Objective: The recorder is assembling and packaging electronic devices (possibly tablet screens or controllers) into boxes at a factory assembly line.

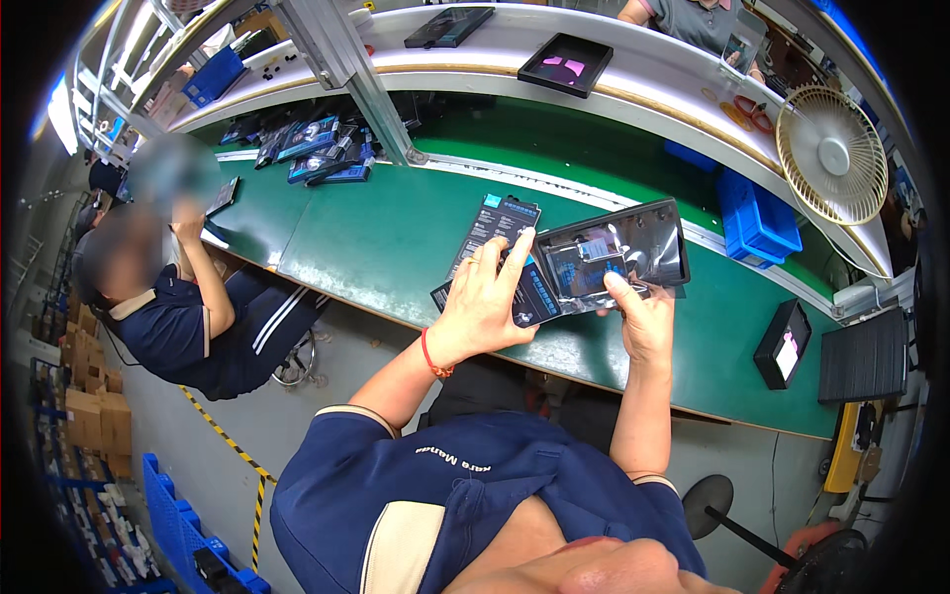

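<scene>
My left hand (pixel 485 297) is spread across a flat black printed package (pixel 510 216), its index finger and thumb around the edge of a dark printed panel (pixel 536 295). Against that panel lies a black shallow tray (pixel 676 223) with shiny clear plastic and a dark piece with blue print inside. My right hand (pixel 645 322) grips the tray's near side, thumb on top over the plastic. The fingers beneath are mostly hidden. Both things are held over the green tabletop (pixel 396 247), near its front edge.
Several black-and-blue packages (pixel 322 144) lie piled at the back left. A black box (pixel 782 345) and a stack of black trays (pixel 863 358) stand at right. Blue bins (pixel 757 223) sit behind. A fan (pixel 833 155) and an open black tray (pixel 565 65) occupy the shelf. A co-worker (pixel 163 317) sits left.
</scene>
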A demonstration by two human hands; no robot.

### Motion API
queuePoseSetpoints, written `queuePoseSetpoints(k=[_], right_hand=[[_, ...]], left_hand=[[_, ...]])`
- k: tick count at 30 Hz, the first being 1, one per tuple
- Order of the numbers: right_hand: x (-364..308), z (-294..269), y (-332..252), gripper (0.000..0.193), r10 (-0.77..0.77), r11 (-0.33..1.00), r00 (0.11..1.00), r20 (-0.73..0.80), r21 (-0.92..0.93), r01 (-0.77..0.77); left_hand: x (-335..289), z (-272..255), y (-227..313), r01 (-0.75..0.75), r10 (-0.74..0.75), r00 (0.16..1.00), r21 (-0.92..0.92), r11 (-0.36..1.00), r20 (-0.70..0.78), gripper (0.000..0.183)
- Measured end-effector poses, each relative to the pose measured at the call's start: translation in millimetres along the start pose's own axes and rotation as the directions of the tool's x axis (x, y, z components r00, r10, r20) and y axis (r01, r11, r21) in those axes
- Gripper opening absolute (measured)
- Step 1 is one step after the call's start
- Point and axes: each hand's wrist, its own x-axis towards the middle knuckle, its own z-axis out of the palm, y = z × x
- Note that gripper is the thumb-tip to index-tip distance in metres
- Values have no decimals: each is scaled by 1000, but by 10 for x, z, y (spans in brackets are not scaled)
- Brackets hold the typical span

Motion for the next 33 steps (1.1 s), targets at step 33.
queuePoseSetpoints(k=[33], right_hand=[[-18, 217, 184, 38, 70, 997, 993, 92, 24, -72]], left_hand=[[-10, 235, 198, 23, -21, 996, 30, 999, -84, 108]])
